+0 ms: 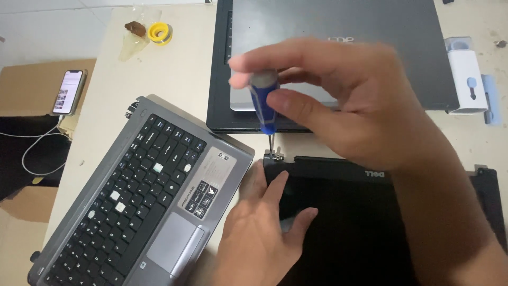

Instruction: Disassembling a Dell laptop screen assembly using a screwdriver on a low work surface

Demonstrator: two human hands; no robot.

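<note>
Nearest, at the front edge of the surface [174,69], the left hand [259,233] lies flat with its fingers spread, holding nothing, pressing on the left end of a black screen panel [365,222]; its matte bezel frames dark glossy glass. Left of it a grey laptop base [143,206] sits askew, plastic, with several black key caps missing and pale patches showing. Above the panel's top left corner the right hand [354,100] has its fingers closed round a blue-handled screwdriver [264,100], held upright, the thin metal tip resting on a small hinge bracket [275,155]. I'd judge the risk lies there; if the tip tilts or slips off the screw, it could strip the head or skid onto the glass; a loosened screw could also roll away. Beyond, a closed dark laptop [338,53] lies flat; toward the far right edge sits a white cleaning kit [467,77]; at the far left corner, a yellow ring [160,33].
</note>
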